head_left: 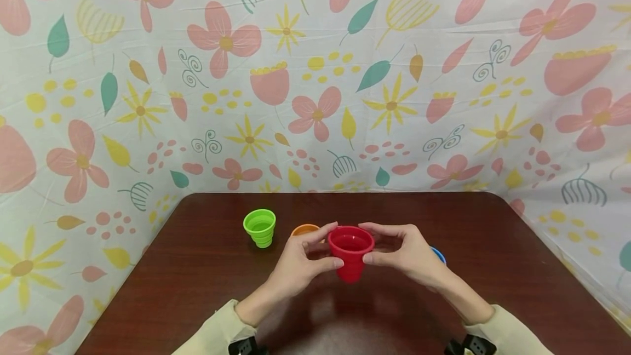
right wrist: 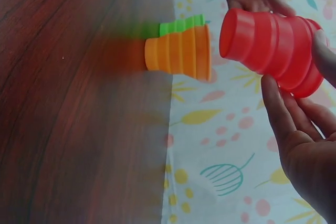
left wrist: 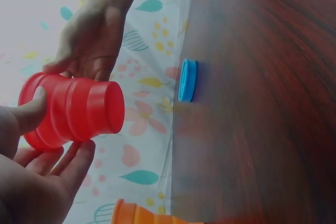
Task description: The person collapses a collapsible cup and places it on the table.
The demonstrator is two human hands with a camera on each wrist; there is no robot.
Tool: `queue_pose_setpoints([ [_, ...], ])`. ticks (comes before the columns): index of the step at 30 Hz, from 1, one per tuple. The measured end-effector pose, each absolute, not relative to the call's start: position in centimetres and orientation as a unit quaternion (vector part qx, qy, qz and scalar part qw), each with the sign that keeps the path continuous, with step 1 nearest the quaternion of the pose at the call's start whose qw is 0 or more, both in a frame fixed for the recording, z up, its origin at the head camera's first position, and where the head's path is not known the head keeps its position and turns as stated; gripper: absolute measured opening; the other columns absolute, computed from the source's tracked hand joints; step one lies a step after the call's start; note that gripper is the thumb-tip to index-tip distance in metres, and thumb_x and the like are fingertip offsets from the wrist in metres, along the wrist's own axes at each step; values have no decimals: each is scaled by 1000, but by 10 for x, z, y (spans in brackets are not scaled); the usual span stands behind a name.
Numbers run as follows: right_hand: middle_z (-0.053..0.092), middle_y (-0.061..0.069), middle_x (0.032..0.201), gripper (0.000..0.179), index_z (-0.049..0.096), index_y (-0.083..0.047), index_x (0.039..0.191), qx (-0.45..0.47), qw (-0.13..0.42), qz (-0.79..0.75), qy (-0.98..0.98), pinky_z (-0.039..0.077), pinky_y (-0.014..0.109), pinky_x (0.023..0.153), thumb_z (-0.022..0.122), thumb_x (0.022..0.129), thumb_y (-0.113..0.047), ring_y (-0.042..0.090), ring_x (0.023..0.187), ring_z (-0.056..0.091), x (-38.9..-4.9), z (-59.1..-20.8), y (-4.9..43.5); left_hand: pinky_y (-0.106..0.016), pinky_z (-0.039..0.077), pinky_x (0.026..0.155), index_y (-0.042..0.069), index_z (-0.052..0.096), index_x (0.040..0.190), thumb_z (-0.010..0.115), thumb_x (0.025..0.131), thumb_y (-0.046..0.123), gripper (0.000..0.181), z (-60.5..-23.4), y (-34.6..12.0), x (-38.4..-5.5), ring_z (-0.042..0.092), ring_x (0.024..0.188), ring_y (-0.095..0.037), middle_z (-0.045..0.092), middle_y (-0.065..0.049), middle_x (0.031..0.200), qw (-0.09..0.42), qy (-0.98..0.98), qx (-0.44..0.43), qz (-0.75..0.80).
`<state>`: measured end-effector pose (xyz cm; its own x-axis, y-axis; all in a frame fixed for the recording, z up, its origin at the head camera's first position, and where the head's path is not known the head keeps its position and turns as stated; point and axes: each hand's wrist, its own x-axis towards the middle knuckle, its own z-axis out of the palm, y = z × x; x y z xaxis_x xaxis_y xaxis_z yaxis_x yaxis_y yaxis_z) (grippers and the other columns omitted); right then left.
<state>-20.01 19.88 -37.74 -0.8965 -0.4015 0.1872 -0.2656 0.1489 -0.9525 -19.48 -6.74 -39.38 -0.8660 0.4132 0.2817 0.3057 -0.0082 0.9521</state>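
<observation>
A red collapsible cup (head_left: 351, 253), drawn out to full height with ringed walls, is held upright above the table between both hands. My left hand (head_left: 300, 259) grips its left side near the rim, thumb in front and fingers behind. On the right side my right hand (head_left: 411, 253) pinches it the same way. The left wrist view shows the red cup's (left wrist: 73, 109) ridged side and flat base. Behind the left hand stands an orange cup (head_left: 304, 229), mostly hidden in the head view; its stepped side (right wrist: 178, 53) shows in the right wrist view.
A green collapsible cup (head_left: 259, 228), extended, stands at the table's back left. Beyond the right hand lies a blue cup (left wrist: 188, 80), folded flat into a low ring. The dark brown table (head_left: 197, 311) meets a flower-patterned cloth (head_left: 315, 70) at its back and sides.
</observation>
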Motion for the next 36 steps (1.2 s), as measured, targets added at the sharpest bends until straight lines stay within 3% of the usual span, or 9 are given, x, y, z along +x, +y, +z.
queue_pose_setpoints([
  [5, 75, 12, 121, 52, 69, -4, 137, -257, 3, -592, 763, 63, 39, 84, 87, 88, -8, 28, 107, 73, -200, -379, 199, -29, 60, 85, 11, 61, 149, 83, 92, 9, 61, -395, -69, -197, 72, 104, -26, 74, -9, 125, 26, 714, 235, 659],
  [10, 67, 21, 129, 45, 72, 2, 130, -320, -54, -591, 739, 63, 41, 83, 83, 87, 5, 28, 105, 74, -201, -382, 201, -28, 57, 80, 12, 63, 148, 83, 93, 13, 58, -396, -70, -198, 68, 98, -25, 74, -7, 124, 23, 723, 222, 654],
  [15, 66, 23, 128, 41, 74, 3, 126, -335, -85, -585, 734, 63, 40, 82, 81, 86, 10, 20, 107, 72, -201, -384, 201, -27, 55, 78, 10, 63, 148, 81, 95, 15, 56, -396, -69, -197, 65, 97, -24, 73, -7, 125, 24, 727, 217, 650],
  [21, 65, 26, 125, 42, 72, 7, 127, -328, -87, -588, 734, 63, 40, 80, 80, 86, 12, 22, 102, 75, -201, -386, 201, -27, 58, 83, 9, 62, 149, 76, 99, 15, 52, -396, -67, -196, 67, 98, -24, 69, -7, 136, 43, 714, 214, 665],
  [24, 66, 26, 124, 42, 72, 7, 128, -316, -87, -588, 740, 64, 39, 79, 80, 86, 11, 22, 98, 77, -200, -387, 201, -36, 61, 91, 8, 58, 151, 72, 102, 11, 52, -395, -67, -196, 70, 106, -27, 66, -12, 140, 60, 687, 225, 689],
  [29, 69, 24, 122, 41, 72, 6, 128, -304, -86, -593, 741, 64, 40, 79, 80, 88, 8, 25, 97, 77, -200, -388, 202, -50, 59, 94, 11, 52, 157, 65, 104, 3, 55, -395, -70, -197, 71, 113, -31, 63, -19, 141, 86, 643, 255, 717],
  [36, 72, 19, 124, 42, 71, 3, 133, -284, -58, -606, 741, 64, 42, 81, 79, 92, 3, 29, 94, 77, -198, -386, 204, -47, 60, 91, 9, 54, 154, 67, 101, -1, 56, -397, -71, -198, 73, 110, -31, 66, -22, 137, 68, 641, 279, 712],
])
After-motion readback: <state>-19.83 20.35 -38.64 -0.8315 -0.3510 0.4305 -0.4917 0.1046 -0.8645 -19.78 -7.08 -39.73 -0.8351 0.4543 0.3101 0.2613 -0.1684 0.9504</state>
